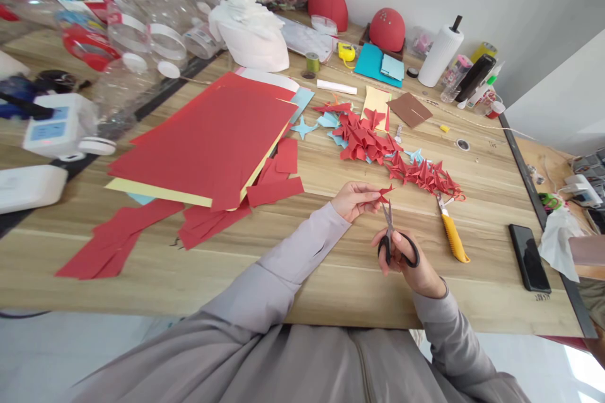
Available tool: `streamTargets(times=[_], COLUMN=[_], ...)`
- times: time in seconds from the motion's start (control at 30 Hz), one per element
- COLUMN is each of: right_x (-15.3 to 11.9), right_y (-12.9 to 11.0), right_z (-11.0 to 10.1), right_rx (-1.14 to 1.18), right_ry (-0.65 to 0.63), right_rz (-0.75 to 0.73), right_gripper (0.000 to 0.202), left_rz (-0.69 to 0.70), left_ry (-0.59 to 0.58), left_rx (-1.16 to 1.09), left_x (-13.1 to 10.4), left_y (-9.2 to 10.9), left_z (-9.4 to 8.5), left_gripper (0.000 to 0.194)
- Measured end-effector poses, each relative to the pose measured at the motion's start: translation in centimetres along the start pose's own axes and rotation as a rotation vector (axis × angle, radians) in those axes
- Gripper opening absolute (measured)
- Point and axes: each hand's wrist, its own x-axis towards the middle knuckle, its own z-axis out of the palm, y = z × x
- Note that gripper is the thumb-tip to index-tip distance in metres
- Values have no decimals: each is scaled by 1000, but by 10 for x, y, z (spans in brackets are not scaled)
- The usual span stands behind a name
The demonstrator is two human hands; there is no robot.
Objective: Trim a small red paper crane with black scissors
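Observation:
Between the fingertips of my left hand is a small folded red paper piece. My right hand has its fingers in the handles of black-handled scissors, whose blades point up at the underside of the red piece. Whether the blades touch the paper is too small to tell. Beyond my hands, several folded red paper stars lie in a pile, with more red ones in a row at its right. Light blue stars lie at the pile's left.
Red paper sheets and cut strips cover the left. A yellow-handled cutter and black phone lie right. Plastic bottles stand back left. A person's arm shows at the right edge.

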Motion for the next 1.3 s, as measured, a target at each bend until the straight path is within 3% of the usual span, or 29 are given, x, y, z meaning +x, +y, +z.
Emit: streamTargets(times=[0.63, 1.3], right_x=[-4, -6], right_y=[-1, -2], right_z=[0, 2], right_rx=[-7, -11], right_ry=[14, 145], right_rz=[18, 82], right_gripper=[51, 37], left_rz=[9, 131], left_ry=[-5, -2], left_rx=[94, 305], left_x=[1, 2], left_y=[2, 1], left_z=[-3, -8], left_gripper=[33, 38])
